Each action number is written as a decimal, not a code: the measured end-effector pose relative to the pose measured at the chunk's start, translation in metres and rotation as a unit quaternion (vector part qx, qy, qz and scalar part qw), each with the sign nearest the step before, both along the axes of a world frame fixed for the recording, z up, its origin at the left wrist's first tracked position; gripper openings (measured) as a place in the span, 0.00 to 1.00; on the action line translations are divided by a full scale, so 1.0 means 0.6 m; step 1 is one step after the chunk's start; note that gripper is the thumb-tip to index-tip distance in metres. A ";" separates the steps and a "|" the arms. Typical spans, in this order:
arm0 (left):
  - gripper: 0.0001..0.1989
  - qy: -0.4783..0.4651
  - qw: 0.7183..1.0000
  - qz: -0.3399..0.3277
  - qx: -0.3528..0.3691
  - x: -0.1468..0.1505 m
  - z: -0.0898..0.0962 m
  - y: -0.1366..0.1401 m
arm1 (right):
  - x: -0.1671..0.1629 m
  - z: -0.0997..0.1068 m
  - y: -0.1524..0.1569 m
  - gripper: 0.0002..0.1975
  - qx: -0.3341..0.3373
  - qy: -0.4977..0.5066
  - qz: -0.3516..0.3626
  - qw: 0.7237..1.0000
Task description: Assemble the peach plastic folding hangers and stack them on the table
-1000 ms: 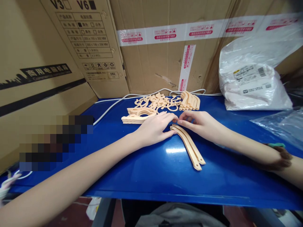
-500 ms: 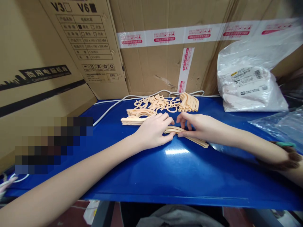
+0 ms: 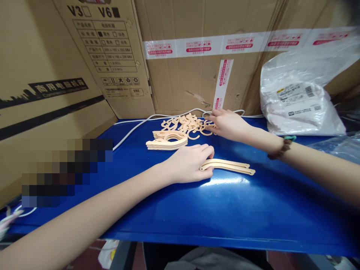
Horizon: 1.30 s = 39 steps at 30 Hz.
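Note:
My left hand (image 3: 192, 164) is closed on the near ends of a pair of cream plastic hanger arms (image 3: 232, 165), which lie one beside the other and point right, low over the table. Farther back, my right hand (image 3: 229, 124) reaches into the right side of a heap of cream hanger hooks (image 3: 187, 123). Its fingers are bent down among the hooks, and whether they grip one is not clear. A stack of folded cream hangers (image 3: 167, 143) lies just beyond my left hand. The bundle of curved hanger arms at the back is hidden behind my right hand.
All of this lies on a blue table (image 3: 168, 210). A white cable (image 3: 132, 130) runs along its back. Large cardboard boxes (image 3: 180, 82) stand behind and to the left. A white plastic bag (image 3: 300, 101) sits at the back right, with clear plastic film (image 3: 334, 147) nearby.
My right hand has let go of the hanger arms and moved back to the hooks. My left hand now holds the arms alone, and they lie more level.

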<state>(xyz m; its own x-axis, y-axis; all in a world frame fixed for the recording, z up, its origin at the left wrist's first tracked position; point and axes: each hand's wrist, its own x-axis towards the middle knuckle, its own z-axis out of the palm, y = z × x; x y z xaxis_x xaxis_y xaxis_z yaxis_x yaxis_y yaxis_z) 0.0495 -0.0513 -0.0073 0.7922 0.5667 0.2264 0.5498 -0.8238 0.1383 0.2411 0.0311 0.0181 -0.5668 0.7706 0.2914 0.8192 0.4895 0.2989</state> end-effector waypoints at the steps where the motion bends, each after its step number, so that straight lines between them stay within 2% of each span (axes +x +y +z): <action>1: 0.06 0.002 1.000 -0.005 -0.002 -0.001 0.001 0.000 | -0.003 -0.002 0.010 0.19 -0.007 -0.003 0.000 1.000; 8: 0.07 0.014 1.000 -0.011 0.003 -0.003 0.002 0.001 | -0.014 -0.021 0.032 0.16 -0.037 -0.012 -0.012 0.999; 20: 0.11 0.016 1.000 -0.007 -0.008 -0.001 0.002 0.000 | -0.014 -0.034 0.029 0.14 0.001 0.028 -0.019 0.999; 25: 0.11 0.017 1.000 -0.010 -0.007 -0.001 0.002 0.001 | -0.011 -0.024 0.031 0.11 0.013 0.063 -0.005 0.998; 29: 0.11 0.017 1.000 -0.006 -0.006 -0.001 0.003 -0.001 | -0.005 0.003 0.027 0.08 0.024 0.089 0.022 0.995; 32: 0.11 0.017 1.000 -0.003 -0.011 -0.001 0.006 -0.003 | 0.003 0.024 0.006 0.06 0.012 0.138 0.068 0.988; 34: 0.12 0.014 1.000 -0.003 -0.017 -0.002 0.008 -0.003 | 0.012 0.029 -0.021 0.07 -0.034 0.171 0.108 0.979; 37: 0.12 0.010 1.000 -0.003 -0.027 -0.002 0.009 -0.002 | 0.029 0.017 -0.075 0.09 -0.071 0.206 0.133 0.967; 39: 0.12 0.011 1.000 0.000 -0.029 -0.002 0.009 -0.001 | 0.039 0.003 -0.110 0.08 -0.062 0.254 0.141 0.955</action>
